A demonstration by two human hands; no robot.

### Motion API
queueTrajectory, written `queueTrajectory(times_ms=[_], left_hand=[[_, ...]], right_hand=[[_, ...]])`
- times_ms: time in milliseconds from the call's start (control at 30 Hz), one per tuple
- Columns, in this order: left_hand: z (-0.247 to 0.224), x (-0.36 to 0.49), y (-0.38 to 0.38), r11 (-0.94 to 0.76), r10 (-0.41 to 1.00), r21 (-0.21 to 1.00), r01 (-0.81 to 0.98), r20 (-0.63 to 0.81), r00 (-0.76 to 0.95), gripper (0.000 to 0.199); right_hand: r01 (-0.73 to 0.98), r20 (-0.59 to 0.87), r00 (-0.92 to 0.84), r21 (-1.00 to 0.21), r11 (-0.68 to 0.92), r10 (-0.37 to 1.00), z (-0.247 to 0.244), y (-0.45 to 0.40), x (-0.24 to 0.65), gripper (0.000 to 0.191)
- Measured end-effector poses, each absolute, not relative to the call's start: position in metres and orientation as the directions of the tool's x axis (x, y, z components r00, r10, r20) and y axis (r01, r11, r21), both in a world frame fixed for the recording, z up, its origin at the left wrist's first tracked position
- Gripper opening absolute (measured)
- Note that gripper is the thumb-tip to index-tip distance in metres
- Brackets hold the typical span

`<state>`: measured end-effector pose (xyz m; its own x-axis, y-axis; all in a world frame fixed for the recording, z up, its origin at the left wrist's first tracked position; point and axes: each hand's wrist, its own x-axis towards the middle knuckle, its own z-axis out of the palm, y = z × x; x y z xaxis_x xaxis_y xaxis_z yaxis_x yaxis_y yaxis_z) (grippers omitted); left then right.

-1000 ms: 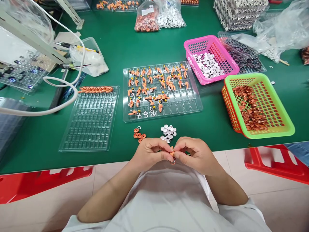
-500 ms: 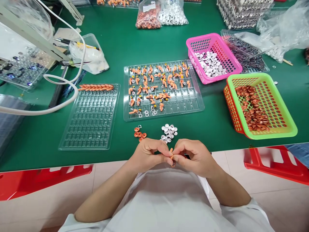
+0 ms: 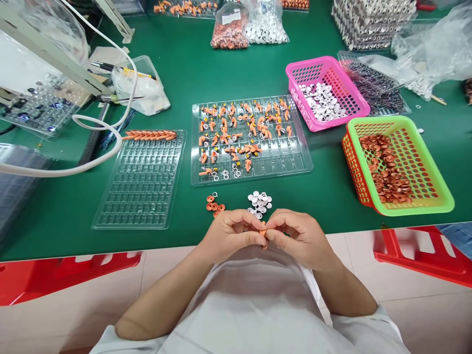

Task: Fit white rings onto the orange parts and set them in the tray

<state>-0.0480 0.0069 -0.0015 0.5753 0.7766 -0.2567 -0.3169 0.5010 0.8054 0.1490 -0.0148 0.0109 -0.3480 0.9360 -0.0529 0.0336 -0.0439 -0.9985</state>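
Left hand [image 3: 225,237] and right hand [image 3: 299,238] pinch an orange piece [image 3: 263,233] at a green tabletop [image 3: 236,73] above pale tiles [image 3: 424,322].

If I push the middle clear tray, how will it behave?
The middle clear tray looks like thin plastic, so probably light and a bit flexible. Its orange parts lie jumbled over shallow compartments, so some might shift. Flat on the green table, it seems unlikely to tip.
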Motion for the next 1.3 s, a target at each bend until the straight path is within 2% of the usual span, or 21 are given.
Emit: queueTrajectory(times_ms=[167, 533, 633, 833, 1000, 1100, 1233, 1300], left_hand=[[-0.004, -0.047, 0.006, 0.517, 0.784, 0.783, -0.346, -0.272, 0.557, 0.016], [-0.01, -0.043, 0.001, 0.47, 0.832, 0.803, -0.367, -0.264, 0.488, 0.011], [-0.007, -0.043, 0.0, 0.456, 0.836, 0.838, -0.299, -0.289, 0.467, 0.011], [0.007, -0.042, 0.0, 0.334, 0.876, 0.942, -0.036, -0.296, 0.381, 0.015], [0.012, -0.033, -0.002, 0.237, 0.929, 0.959, 0.153, -0.27, 0.253, 0.013], [0.011, -0.028, -0.003, 0.238, 0.949, 0.953, 0.187, -0.269, 0.163, 0.012], [0.009, -0.024, -0.002, 0.271, 0.957, 0.952, 0.144, -0.283, 0.068, 0.009], [0.01, -0.022, -0.002, 0.284, 0.957, 0.953, 0.109, -0.289, 0.038, 0.007]], right_hand=[[0.032, -0.044, -0.349, -0.999, -0.034, 0.936, 0.01, -0.013, 0.148, 0.008], [0.146, -0.013, -0.314, -0.989, 0.034, 0.949, 0.005, -0.016, 0.147, 0.011], [0.173, -0.019, -0.293, -0.984, 0.033, 0.956, 0.002, -0.015, 0.147, 0.01], [0.255, 0.024, -0.193, -0.964, 0.073, 0.981, 0.0, -0.011, 0.146, 0.01], [0.3, 0.099, -0.17, -0.942, 0.147, 0.981, -0.005, -0.012, 0.142, 0.01], [0.305, 0.135, -0.134, -0.937, 0.17, 0.982, -0.007, -0.014, 0.139, 0.01], [0.305, 0.158, -0.068, -0.937, 0.171, 0.985, -0.01, -0.02, 0.137, 0.003], [0.333, 0.175, -0.052, -0.925, 0.183, 0.983, -0.013, -0.024, 0.134, 0.012]])
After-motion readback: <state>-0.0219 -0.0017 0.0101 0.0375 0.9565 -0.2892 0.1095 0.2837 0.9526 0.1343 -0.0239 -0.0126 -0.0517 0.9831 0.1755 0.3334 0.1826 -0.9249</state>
